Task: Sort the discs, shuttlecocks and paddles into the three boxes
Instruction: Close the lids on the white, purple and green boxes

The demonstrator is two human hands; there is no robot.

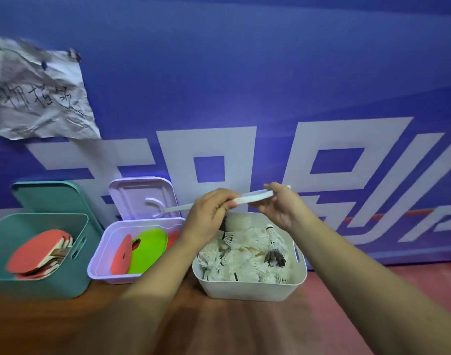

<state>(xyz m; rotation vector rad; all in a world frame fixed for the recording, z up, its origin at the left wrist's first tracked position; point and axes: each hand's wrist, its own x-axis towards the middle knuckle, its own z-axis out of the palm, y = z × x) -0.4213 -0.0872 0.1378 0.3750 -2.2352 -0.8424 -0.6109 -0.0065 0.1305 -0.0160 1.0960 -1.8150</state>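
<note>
Three boxes stand in a row against a blue wall. The teal box point(76, 254) on the left holds several red paddles point(35, 254). Inside the lilac box point(99, 254) in the middle lie orange and green discs point(149, 248). The white box point(250, 286) on the right is full of white shuttlecocks point(242, 260). Both hands hold a flat white lid point(252, 197) level above the white box. My left hand point(209, 213) grips its left edge and my right hand point(283, 208) grips its right edge.
The teal lid point(47, 197) and the lilac lid point(142, 196) lean upright against the wall behind their boxes. A crumpled paper note point(37, 90) is pinned to the blue wall at upper left. The boxes rest on a brown and reddish floor point(245, 326).
</note>
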